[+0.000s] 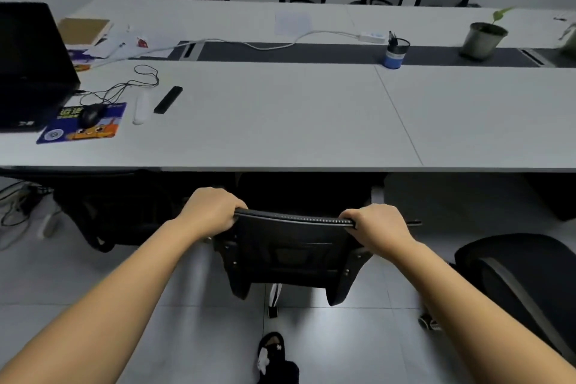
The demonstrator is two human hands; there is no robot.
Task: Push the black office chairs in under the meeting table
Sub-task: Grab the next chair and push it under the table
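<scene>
At the left edge a black laptop (31, 65) stands open. Just in front of it lies a blue mouse pad (103, 129) with an orange cartoon figure, and a black mouse (91, 114) rests on the pad. Its thin black cable (137, 84) curls behind it. Beside the pad lie a white stick-shaped object (141, 109) and a flat black bar (168, 99). Farther back is a brown notebook (82, 30) on loose papers. A white power strip (371, 37) lies near the middle, with its white cord (268, 46) running to the left. Near it stands a blue pen holder (394, 54), and to the right a grey plant pot (482, 40) with one green leaf. On the floor at the left, cables (18, 203) lie tangled.
</scene>
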